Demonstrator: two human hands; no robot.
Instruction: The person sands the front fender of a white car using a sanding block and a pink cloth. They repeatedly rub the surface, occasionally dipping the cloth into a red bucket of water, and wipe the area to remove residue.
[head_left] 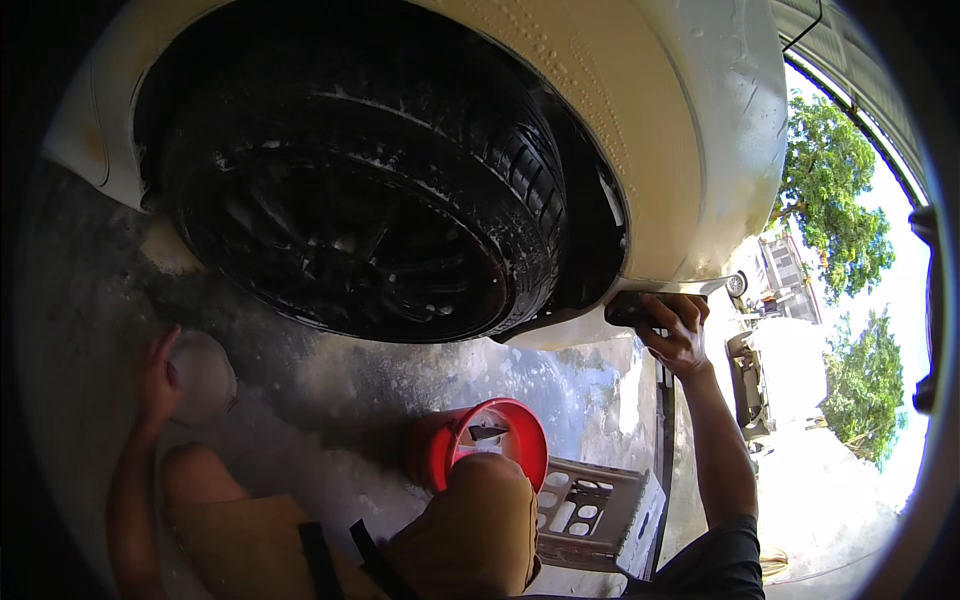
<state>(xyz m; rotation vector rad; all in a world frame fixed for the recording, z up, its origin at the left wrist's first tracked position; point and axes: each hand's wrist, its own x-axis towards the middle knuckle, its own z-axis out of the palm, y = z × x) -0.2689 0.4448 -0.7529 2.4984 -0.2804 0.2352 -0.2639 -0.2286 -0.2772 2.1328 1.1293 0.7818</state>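
My right hand (680, 335) is closed around a dark sponge-like block (627, 310) and presses it against the lower edge of the wet, pale car body (690, 150), just behind the wheel arch. Down at the left, my left hand (160, 382) is wrapped round the side of a pale, rounded thing (204, 378), perhaps a small tub; its exact kind is hard to make out. In front of me the black car wheel (370, 250) fills the arch, its tyre wet with whitish foam streaks.
A red bucket (535, 440) with liquid and a dark item inside stands by my knee. Next to it is a grey plastic crate or stool (600, 510) with holes. Wet concrete floor (340, 390) lies below the car. Trees and a bright yard show at the right.
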